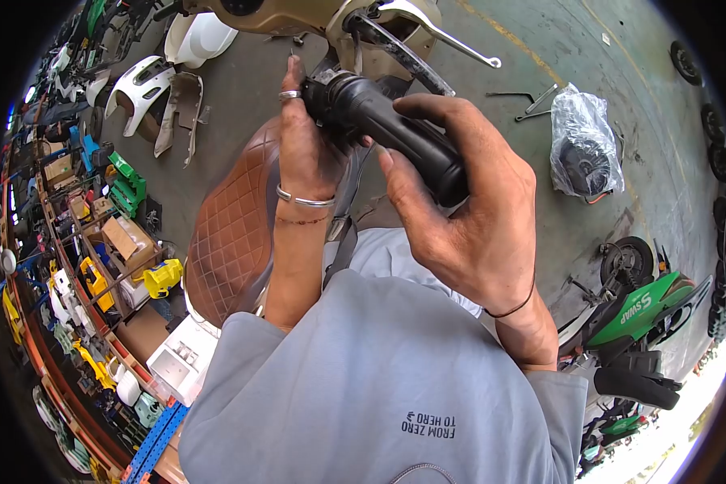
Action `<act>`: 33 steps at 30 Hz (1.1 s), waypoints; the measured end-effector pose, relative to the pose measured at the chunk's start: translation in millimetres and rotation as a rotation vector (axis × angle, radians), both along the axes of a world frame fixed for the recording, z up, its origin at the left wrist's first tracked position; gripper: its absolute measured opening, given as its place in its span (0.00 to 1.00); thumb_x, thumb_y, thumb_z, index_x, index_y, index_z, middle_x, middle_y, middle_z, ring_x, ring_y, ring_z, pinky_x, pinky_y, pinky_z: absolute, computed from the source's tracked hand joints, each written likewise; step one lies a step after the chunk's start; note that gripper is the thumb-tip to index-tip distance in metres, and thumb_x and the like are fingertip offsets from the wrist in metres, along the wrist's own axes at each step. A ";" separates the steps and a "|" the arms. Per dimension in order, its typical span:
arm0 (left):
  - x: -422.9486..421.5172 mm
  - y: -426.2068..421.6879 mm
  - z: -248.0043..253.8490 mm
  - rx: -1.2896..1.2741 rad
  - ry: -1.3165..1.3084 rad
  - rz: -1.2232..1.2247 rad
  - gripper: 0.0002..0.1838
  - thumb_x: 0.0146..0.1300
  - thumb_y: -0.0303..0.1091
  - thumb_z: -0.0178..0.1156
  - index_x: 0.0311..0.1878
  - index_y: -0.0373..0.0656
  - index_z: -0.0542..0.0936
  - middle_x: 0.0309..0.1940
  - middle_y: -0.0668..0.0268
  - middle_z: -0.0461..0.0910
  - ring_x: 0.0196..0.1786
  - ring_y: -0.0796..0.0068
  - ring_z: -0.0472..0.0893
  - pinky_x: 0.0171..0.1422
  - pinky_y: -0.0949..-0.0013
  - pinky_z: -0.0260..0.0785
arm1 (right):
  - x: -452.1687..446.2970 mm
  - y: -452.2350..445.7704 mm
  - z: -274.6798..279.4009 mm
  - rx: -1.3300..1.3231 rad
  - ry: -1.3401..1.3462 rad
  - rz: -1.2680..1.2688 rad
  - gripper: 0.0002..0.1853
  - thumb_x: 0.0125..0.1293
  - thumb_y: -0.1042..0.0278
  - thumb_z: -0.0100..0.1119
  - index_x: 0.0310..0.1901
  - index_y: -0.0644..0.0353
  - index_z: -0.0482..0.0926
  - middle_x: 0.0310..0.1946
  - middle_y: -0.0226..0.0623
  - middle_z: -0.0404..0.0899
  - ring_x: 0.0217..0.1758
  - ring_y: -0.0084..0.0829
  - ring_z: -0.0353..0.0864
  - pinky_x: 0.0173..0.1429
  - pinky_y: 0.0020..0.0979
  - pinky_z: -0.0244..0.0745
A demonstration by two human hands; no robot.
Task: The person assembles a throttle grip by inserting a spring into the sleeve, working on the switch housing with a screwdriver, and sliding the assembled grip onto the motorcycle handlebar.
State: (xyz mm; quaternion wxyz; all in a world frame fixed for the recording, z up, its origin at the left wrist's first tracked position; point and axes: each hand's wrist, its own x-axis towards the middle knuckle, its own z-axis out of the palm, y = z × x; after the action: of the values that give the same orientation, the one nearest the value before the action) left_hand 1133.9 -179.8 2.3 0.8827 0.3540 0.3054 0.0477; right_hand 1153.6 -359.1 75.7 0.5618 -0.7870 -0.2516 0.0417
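A black rubber throttle grip is held up in front of my chest, tilted down to the right. My left hand is closed around its inner end, where a dark switch-like housing shows; some of those fingers are hidden behind it. My right hand has thumb and index finger on either side of the grip's outer part. Just beyond, the bare handlebar tube and a silver brake lever stick out from a tan scooter front.
A brown quilted seat lies to the left of my left arm. White body panels rest on the floor. At left stands a rack of parts. Rightward are a plastic-wrapped part and a green scooter.
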 end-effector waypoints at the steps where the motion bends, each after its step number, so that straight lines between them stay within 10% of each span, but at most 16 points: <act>1: 1.5 -0.5 2.9 0.019 0.024 0.004 0.34 0.74 0.67 0.43 0.43 0.44 0.82 0.31 0.63 0.86 0.29 0.69 0.86 0.27 0.65 0.79 | 1.2 -3.2 0.4 -0.001 0.075 0.012 0.18 0.63 0.74 0.68 0.54 0.67 0.78 0.37 0.39 0.86 0.37 0.26 0.86 0.43 0.27 0.80; 13: 2.8 -2.7 9.4 0.142 0.081 -0.051 0.38 0.72 0.73 0.41 0.37 0.44 0.82 0.24 0.64 0.84 0.21 0.71 0.82 0.24 0.68 0.76 | 7.1 -8.8 -6.5 0.102 0.166 -0.024 0.16 0.60 0.72 0.68 0.49 0.65 0.79 0.37 0.46 0.85 0.36 0.39 0.88 0.42 0.33 0.81; 19: 5.2 4.8 3.7 0.134 0.044 -0.074 0.38 0.72 0.73 0.42 0.38 0.44 0.82 0.25 0.64 0.84 0.23 0.71 0.83 0.24 0.66 0.77 | 7.8 -3.5 -5.3 -0.001 -0.113 0.023 0.17 0.63 0.73 0.70 0.52 0.67 0.79 0.38 0.38 0.87 0.35 0.20 0.85 0.42 0.24 0.81; 28: -2.0 0.7 11.6 0.255 -0.078 -0.193 0.38 0.72 0.72 0.43 0.45 0.42 0.83 0.34 0.63 0.85 0.31 0.71 0.84 0.37 0.69 0.77 | 16.2 -11.1 2.7 0.130 0.340 -0.135 0.19 0.63 0.67 0.70 0.52 0.68 0.79 0.38 0.42 0.87 0.34 0.26 0.86 0.40 0.28 0.81; 33: -4.0 30.0 -6.5 1.042 -0.033 -0.330 0.37 0.75 0.68 0.43 0.52 0.37 0.79 0.42 0.61 0.84 0.40 0.73 0.84 0.45 0.69 0.75 | 26.6 -18.1 6.2 0.231 0.616 -0.130 0.20 0.64 0.64 0.71 0.53 0.68 0.80 0.35 0.37 0.85 0.24 0.16 0.77 0.27 0.20 0.73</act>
State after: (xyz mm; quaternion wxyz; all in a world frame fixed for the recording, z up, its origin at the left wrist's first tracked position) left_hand 1129.9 -149.8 -4.2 0.5911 0.7868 0.1676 0.0590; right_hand 1180.2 -377.2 81.9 0.6984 -0.6829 -0.0223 0.2131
